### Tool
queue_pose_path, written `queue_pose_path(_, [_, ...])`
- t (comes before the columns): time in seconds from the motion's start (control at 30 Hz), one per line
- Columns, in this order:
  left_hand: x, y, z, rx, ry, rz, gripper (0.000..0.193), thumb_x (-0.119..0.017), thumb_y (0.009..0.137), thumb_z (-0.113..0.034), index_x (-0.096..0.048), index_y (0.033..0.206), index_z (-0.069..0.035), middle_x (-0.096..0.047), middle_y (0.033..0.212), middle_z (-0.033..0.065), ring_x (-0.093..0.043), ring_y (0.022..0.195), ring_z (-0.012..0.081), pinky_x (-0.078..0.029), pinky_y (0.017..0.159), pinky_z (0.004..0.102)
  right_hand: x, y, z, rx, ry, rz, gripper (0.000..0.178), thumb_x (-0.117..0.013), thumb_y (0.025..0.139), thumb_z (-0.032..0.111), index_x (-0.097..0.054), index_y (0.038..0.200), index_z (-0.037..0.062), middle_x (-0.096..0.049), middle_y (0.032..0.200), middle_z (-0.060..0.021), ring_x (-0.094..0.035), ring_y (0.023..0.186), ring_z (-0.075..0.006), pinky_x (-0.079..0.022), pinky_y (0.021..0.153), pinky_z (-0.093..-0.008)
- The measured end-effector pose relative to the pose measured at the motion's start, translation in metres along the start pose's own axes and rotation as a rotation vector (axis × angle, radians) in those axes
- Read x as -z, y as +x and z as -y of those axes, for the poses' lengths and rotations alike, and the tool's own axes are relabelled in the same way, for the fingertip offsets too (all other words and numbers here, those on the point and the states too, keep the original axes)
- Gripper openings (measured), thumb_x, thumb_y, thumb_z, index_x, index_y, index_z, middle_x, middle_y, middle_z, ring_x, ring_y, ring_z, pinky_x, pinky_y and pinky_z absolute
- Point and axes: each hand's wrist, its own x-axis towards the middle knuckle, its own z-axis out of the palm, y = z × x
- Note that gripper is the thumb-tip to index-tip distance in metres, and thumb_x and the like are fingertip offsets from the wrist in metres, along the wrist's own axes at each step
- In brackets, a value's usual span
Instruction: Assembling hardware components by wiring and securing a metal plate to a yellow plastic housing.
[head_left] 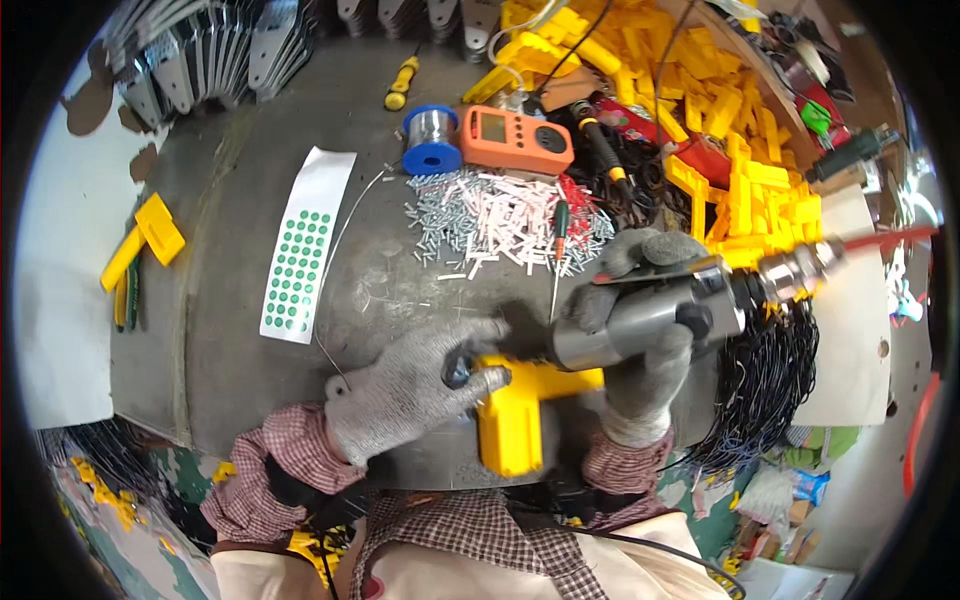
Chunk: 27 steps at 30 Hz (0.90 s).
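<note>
My gloved left hand (405, 390) is closed on the upper edge of a yellow plastic housing (512, 430), thumb over its left side. The housing lies near the table's front edge, with a narrower yellow arm stretching right. Wrapped round the thick grey barrel of an air tool (625, 332) is my gloved right hand (662, 375). The tool lies sideways, its blunt end toward the housing; a metal fitting and red hose (890, 238) run off its right end. Its working tip cannot be made out. Just beyond is a green-and-red handled screwdriver (560, 232), lying on small parts.
Loose screws (448, 215) and white sleeves (510, 208) lie mid-table, behind them an orange multimeter (515, 140) and a solder spool (432, 140). Left is a sheet of green dots (303, 260). Yellow parts (750, 190) heap at the far right, black cables (765, 390) nearer.
</note>
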Motion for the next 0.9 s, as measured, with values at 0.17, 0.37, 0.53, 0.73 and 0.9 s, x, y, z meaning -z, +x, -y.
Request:
queue_pose_path(0.17, [-0.031, 0.011, -0.006, -0.017, 0.173, 0.110, 0.038, -0.070, 0.093, -0.019, -0.062, 0.126, -0.001, -0.071, 0.101, 0.0137, -0.068, 0.089, 0.0218, -0.056, 0.079, 0.0333, 0.008, -0.008, 0.022, -0.356, -0.081, -0.105, 0.058, -0.080, 0.082, 0.017, -0.053, 0.132, 0.0034, -0.062, 0.122, -0.0134, -0.066, 0.101, -0.0218, -0.057, 0.084, -0.0344])
queue_pose_path(0.37, [-0.024, -0.005, -0.016, -0.239, 0.463, -0.175, 0.033, -0.072, 0.088, -0.017, -0.068, 0.118, -0.003, -0.073, 0.102, 0.0147, -0.067, 0.092, 0.0319, -0.055, 0.082, 0.0383, 0.017, -0.008, 0.077, -0.214, 0.295, -0.170, 0.055, -0.064, 0.095, 0.053, -0.057, 0.128, 0.0095, -0.065, 0.103, -0.0025, -0.064, 0.074, -0.0157, -0.056, 0.066, -0.0283])
queue_pose_path(0.53, [-0.032, -0.044, -0.014, -0.306, 0.631, -0.239, 0.031, -0.071, 0.088, -0.015, -0.070, 0.118, -0.005, -0.071, 0.104, 0.0124, -0.065, 0.095, 0.0300, -0.048, 0.091, 0.0406, 0.185, -0.044, 0.054, -0.369, -0.435, -0.351, 0.040, -0.066, 0.097, 0.033, -0.055, 0.122, 0.0032, -0.059, 0.092, -0.0016, -0.059, 0.074, -0.0089, -0.051, 0.061, -0.0224])
queue_pose_path(0.73, [-0.060, -0.038, -0.038, -0.374, 1.035, -0.005, 0.041, -0.065, 0.094, -0.039, -0.067, 0.123, -0.009, -0.069, 0.114, 0.0086, -0.063, 0.107, 0.0294, -0.044, 0.098, 0.0445, 0.243, -0.028, 0.038, -0.116, -1.756, -0.199, 0.048, -0.076, 0.085, 0.034, -0.063, 0.117, 0.0013, -0.062, 0.109, -0.0202, -0.057, 0.107, -0.0387, -0.048, 0.093, -0.0465])
queue_pose_path(0.9, [-0.103, 0.020, -0.065, -0.194, 1.082, 0.459, 0.041, -0.066, 0.091, -0.043, -0.067, 0.114, -0.009, -0.071, 0.098, 0.0131, -0.068, 0.096, 0.0313, -0.051, 0.088, 0.0463, 0.210, 0.008, 0.016, -0.145, -1.639, 0.189, 0.036, -0.072, 0.089, 0.026, -0.062, 0.113, 0.0018, -0.064, 0.105, -0.0223, -0.065, 0.095, -0.0396, -0.053, 0.085, -0.0461])
